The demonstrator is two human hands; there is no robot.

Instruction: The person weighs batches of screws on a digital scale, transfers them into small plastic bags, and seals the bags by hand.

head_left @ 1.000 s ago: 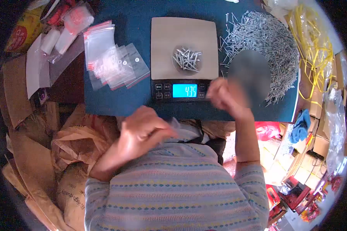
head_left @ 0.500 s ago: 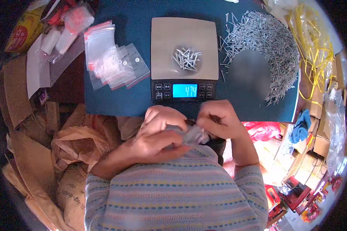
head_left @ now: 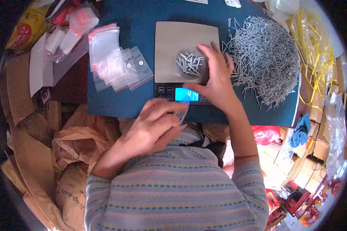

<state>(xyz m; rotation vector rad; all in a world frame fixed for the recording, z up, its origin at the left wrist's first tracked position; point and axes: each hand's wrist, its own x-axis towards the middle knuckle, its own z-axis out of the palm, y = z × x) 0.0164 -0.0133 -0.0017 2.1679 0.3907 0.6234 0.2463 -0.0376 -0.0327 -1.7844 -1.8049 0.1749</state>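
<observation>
On the tan plate of a digital scale sits a small clear round dish with silvery screws in it. My right hand reaches over the scale's right side, thumb and fingers spread around the dish; I cannot make out whether they touch it. Just below the scale, my left hand has its fingers closed on a small clear plastic bag. Part of the lit display shows above the bag.
A large heap of screws covers the table's right side. Zip bags with red edges lie fanned out left of the scale. Brown paper sacks stand at the lower left, and yellow straps hang at the right.
My right hand has left the bag and moved up to the dish on the scale. The left hand keeps the bag, now nearer the scale. A blurred grey oval over the heap is gone.
</observation>
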